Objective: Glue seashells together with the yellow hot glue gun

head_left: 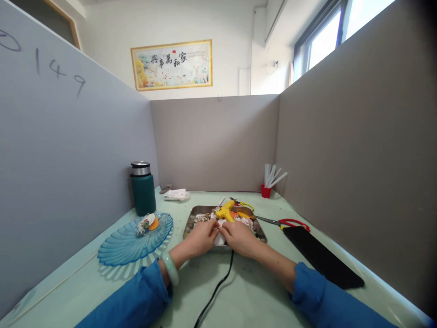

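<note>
Over the front of a metal tray [263, 238], my left hand [203, 235] and my right hand [241, 237] meet with fingers pinched together. A small whitish piece [220, 226] shows between the fingertips; its kind is too small to make out. Just beyond them a yellow hot glue gun [225, 212] lies across the tray. Shell-like pieces [244, 220] in white, pink and orange fill the tray around it. To the left, a blue scalloped glass plate [129, 246] carries a small cluster of white, grey and orange pieces [148, 223].
A green bottle [142, 193] stands behind the plate. Yellow-handled pliers [244, 205], red-handled scissors [290, 222] and a black flat slab [322, 256] lie right of the tray. A red cup [266, 191] holds glue sticks. A black cord [218, 285] runs toward me. Partitions enclose the table.
</note>
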Tool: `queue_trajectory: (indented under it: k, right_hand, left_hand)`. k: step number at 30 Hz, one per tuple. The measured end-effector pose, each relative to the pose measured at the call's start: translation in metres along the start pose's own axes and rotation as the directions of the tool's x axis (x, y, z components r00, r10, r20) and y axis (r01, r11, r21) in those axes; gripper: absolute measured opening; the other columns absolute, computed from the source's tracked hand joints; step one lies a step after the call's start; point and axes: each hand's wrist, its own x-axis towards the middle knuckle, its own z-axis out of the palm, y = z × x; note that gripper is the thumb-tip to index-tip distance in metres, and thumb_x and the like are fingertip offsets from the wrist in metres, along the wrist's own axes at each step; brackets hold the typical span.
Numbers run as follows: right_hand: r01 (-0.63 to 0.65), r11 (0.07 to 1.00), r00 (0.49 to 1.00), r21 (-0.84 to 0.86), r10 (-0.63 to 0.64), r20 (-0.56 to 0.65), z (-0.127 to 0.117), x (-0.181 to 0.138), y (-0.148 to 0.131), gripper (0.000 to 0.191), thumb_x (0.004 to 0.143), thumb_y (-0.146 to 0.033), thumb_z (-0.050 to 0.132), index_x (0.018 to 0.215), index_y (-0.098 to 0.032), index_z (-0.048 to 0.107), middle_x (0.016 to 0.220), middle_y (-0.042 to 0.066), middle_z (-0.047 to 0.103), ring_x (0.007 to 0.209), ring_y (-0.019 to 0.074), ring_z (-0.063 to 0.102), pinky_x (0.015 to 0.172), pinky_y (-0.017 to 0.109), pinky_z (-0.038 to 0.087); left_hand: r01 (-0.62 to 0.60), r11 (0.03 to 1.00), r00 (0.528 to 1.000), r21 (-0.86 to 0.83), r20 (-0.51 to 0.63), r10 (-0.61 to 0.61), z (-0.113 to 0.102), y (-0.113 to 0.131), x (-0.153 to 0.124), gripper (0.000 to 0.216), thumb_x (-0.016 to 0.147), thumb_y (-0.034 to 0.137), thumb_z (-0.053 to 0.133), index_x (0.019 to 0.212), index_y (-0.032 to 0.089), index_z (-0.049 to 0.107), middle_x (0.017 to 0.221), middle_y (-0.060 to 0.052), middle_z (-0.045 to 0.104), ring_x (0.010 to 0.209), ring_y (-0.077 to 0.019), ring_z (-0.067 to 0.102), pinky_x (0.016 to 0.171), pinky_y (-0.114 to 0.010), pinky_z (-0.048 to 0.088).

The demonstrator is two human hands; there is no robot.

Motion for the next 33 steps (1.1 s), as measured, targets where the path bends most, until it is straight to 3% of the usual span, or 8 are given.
queue_trajectory:
  k: [16,33]
  right_hand:
    - [-0.004,1.000,1.000,-0.020,0.004,0.012,-0.0024,-0.0009,-0.0020,0.042,0.091,-0.038,0.028,0.084,-0.017,0.064,0.079,0.007,0.065,0.071,0.0164,0.056,0.058,0.026,0.026]
    - [0.006,1.000,1.000,0.016,-0.006,-0.014,-0.0017,-0.0009,0.0001,0.041,0.091,-0.037,0.029,0.085,-0.018,0.064,0.080,0.006,0.066,0.072,0.0161,0.056,0.059,0.025,0.026]
  left_hand:
    - [0.002,1.000,1.000,0.013,-0.003,-0.002,-0.0004,0.0007,-0.0006,0.018,0.082,0.025,0.038,0.088,0.018,0.054,0.082,-0.006,0.063,0.075,-0.0176,0.056,0.062,-0.024,0.035]
    - [0.048,0.990,0.999,-0.132,-0.006,-0.049,-0.0068,0.0063,0.0012,0.018,0.080,0.026,0.042,0.084,0.017,0.057,0.079,-0.004,0.062,0.070,-0.0152,0.054,0.061,-0.023,0.036]
